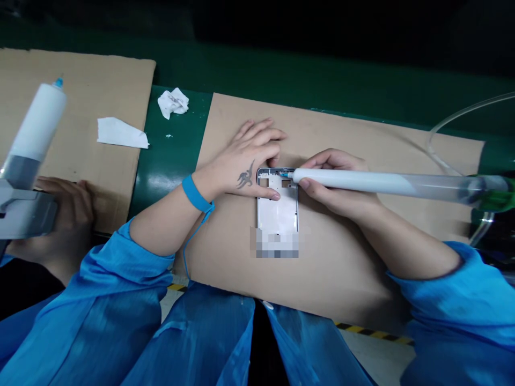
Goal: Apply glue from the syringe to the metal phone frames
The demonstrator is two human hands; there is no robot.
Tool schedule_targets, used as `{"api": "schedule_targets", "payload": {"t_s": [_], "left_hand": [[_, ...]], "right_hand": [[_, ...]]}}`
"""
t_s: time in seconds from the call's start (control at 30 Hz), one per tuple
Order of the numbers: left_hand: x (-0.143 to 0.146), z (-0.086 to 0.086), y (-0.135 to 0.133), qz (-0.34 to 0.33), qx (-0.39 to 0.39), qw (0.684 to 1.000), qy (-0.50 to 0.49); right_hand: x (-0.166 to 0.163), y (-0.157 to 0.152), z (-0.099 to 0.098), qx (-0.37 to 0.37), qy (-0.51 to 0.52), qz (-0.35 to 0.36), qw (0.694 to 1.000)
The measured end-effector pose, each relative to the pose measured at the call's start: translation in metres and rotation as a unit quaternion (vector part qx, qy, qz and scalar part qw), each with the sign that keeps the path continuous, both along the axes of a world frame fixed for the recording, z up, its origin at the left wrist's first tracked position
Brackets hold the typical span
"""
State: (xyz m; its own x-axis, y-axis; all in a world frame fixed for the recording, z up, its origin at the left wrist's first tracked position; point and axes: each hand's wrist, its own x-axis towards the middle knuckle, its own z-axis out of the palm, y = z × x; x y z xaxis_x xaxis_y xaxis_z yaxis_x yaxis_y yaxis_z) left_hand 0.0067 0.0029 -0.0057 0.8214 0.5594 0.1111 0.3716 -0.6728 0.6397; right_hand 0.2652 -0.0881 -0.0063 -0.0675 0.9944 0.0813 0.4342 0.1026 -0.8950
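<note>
- Our left hand (245,163) lies flat across the upper left corner of the metal phone frame (277,212), its grip spread, the thumb along the frame's edge.
- Our right hand (330,185) pinches the white dispensing syringe (382,182) between thumb and fingers, with the barrel running off to the right of the frame.
- The syringe's blue nozzle (285,174) sits at the frame's top edge, at the centre of the picture.
- The frame lies on a cardboard sheet (338,279) on the green desk (169,198); its lower end is blurred out.
- As for progress, any bead along the frame is too small to tell, so we cannot say what is done or left.
- At the upper left, a crumpled tissue (173,103) and a paper wipe (120,133) lie apart.
- At far left, a co-worker's hand (66,214) sits beneath a second syringe (38,123).
</note>
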Motion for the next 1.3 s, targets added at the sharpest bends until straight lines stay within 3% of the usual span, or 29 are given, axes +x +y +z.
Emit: {"api": "schedule_targets", "payload": {"t_s": [0.6, 1.3], "left_hand": [[-0.002, 0.0, -0.002, -0.006, 0.003, 1.0, 0.003], [0.0, 0.001, -0.002, -0.004, 0.013, 1.0, 0.019]], "right_hand": [[-0.001, 0.001, -0.004, 0.041, -0.014, -0.017, 0.999], [-0.002, -0.001, -0.011, 0.038, -0.007, -0.01, 0.999]]}}
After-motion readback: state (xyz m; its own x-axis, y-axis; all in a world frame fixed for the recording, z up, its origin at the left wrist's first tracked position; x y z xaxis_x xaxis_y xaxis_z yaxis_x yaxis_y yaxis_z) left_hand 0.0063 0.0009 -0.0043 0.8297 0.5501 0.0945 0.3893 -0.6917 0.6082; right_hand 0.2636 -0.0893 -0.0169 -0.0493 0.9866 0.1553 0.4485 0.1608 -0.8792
